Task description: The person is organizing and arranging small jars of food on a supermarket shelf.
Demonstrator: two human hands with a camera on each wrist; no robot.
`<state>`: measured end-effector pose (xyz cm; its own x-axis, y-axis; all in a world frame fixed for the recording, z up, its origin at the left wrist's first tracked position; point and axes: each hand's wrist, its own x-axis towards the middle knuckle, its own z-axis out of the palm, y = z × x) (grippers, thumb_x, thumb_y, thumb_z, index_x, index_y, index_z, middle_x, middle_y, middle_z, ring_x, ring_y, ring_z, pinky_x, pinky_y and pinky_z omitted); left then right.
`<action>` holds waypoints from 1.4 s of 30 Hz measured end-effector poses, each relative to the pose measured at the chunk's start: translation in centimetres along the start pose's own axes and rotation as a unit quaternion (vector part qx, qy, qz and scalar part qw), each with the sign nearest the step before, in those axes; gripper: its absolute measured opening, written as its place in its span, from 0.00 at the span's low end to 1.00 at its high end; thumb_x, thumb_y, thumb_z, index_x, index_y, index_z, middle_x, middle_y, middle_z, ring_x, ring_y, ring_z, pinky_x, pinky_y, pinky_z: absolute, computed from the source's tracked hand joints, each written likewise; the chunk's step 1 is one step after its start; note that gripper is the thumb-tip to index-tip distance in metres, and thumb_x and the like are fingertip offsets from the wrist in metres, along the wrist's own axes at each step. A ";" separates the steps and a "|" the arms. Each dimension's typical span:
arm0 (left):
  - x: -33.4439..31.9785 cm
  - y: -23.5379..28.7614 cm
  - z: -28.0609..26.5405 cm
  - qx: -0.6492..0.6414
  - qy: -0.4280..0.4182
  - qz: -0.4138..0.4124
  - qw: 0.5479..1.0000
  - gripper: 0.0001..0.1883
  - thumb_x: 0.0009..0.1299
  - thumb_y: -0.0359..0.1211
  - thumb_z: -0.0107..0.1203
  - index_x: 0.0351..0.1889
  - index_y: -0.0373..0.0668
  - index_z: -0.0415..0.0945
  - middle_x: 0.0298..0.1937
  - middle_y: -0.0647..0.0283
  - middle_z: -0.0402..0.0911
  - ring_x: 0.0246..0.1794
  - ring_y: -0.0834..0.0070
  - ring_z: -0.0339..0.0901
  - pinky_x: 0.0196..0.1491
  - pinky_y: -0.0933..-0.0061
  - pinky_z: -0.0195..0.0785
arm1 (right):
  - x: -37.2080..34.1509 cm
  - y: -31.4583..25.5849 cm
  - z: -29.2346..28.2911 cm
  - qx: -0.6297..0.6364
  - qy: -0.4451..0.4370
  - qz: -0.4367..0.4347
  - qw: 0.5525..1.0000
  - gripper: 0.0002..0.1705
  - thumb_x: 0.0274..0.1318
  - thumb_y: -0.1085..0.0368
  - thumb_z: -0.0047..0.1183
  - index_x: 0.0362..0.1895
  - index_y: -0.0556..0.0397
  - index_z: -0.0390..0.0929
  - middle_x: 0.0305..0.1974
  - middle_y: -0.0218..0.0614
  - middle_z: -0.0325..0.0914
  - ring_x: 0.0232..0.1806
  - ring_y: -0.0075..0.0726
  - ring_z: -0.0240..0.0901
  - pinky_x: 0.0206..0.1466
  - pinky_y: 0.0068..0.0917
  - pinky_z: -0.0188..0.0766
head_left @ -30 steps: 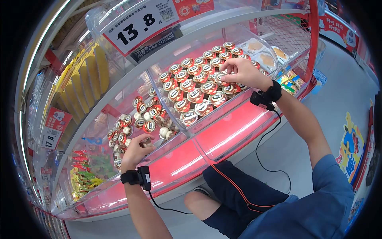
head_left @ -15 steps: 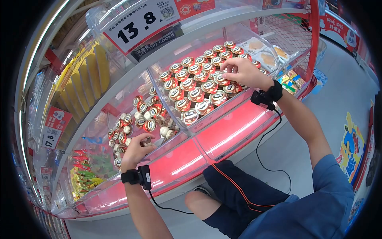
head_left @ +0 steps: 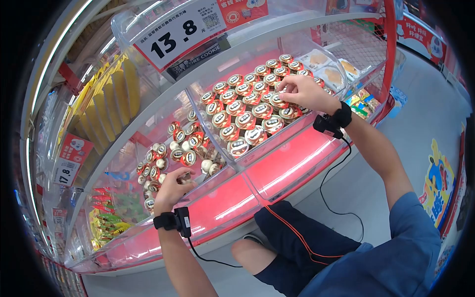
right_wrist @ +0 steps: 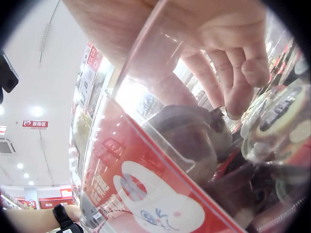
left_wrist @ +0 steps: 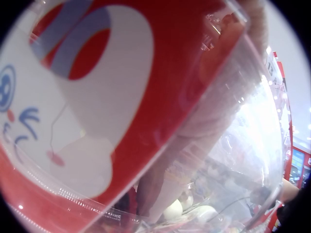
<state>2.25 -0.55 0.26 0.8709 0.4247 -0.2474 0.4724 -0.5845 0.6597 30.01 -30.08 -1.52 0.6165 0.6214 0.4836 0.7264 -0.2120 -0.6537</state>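
Neat rows of small snack cups with gold, red and black lids fill the middle bin. My right hand reaches over that bin's front wall, thumb and bent fingers pinching a cup near its front right. In the right wrist view, the fingers hang down beside a cup's dark side. To the left, loose cups lie jumbled, some with pale bottoms up. There my left hand grips one cup by the front wall; the left wrist view hides its fingertips behind a printed panel.
A clear divider separates the two bins. Their transparent front walls rise above a red ledge. A price sign hangs above the back. Packaged food lies at the far right, and bright packets at the left.
The head view has shifted slightly, so the bins and signs sit a little lower and further right. Both hands keep their places at the cups.
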 end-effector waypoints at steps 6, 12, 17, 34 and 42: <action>0.2 -0.6 -0.1 0.024 0.010 0.044 0.999 0.18 0.54 0.28 0.62 0.43 0.38 0.74 0.29 0.69 0.72 0.29 0.81 0.68 0.30 0.75 0.68 | 0.2 0.1 0.1 0.007 0.024 -0.003 1.000 0.11 0.50 0.63 0.55 0.35 0.58 0.76 0.23 0.29 0.73 0.25 0.19 0.68 0.29 0.19 0.65; 0.2 -0.5 -0.1 0.023 0.007 0.056 0.998 0.18 0.54 0.27 0.61 0.43 0.38 0.74 0.29 0.70 0.72 0.28 0.82 0.67 0.32 0.76 0.65 | -1.2 -1.0 -2.8 -0.048 -0.018 0.002 0.999 0.11 0.50 0.62 0.56 0.27 0.59 0.76 0.20 0.32 0.72 0.23 0.22 0.66 0.27 0.22 0.63; 0.2 -0.3 -0.2 0.032 0.002 0.047 0.998 0.18 0.54 0.27 0.61 0.43 0.38 0.74 0.30 0.69 0.72 0.29 0.82 0.67 0.35 0.77 0.64 | -2.1 -0.4 -2.9 -0.088 -0.099 0.027 0.991 0.13 0.48 0.60 0.57 0.27 0.60 0.78 0.20 0.37 0.74 0.23 0.27 0.69 0.28 0.25 0.64; 0.2 -0.5 -0.1 0.003 0.003 0.040 0.999 0.17 0.53 0.27 0.61 0.42 0.38 0.75 0.28 0.70 0.72 0.28 0.82 0.66 0.35 0.77 0.62 | 0.4 -1.6 -4.2 -0.071 -0.303 0.106 0.944 0.17 0.40 0.57 0.63 0.24 0.61 0.81 0.21 0.30 0.75 0.23 0.19 0.68 0.25 0.21 0.61; 0.2 -0.7 -0.1 -0.003 0.004 0.028 1.000 0.17 0.54 0.27 0.61 0.43 0.39 0.75 0.30 0.69 0.73 0.29 0.82 0.67 0.34 0.77 0.64 | 0.3 -1.7 -3.9 -0.035 -0.281 0.120 0.952 0.18 0.41 0.57 0.63 0.28 0.61 0.79 0.22 0.30 0.76 0.24 0.19 0.69 0.26 0.18 0.62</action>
<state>2.13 -0.01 -0.19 0.8951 0.3966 -0.2037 0.4215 -0.6036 0.6768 30.11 -32.46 2.02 0.5211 0.8502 -0.0747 0.6163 -0.4354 -0.6562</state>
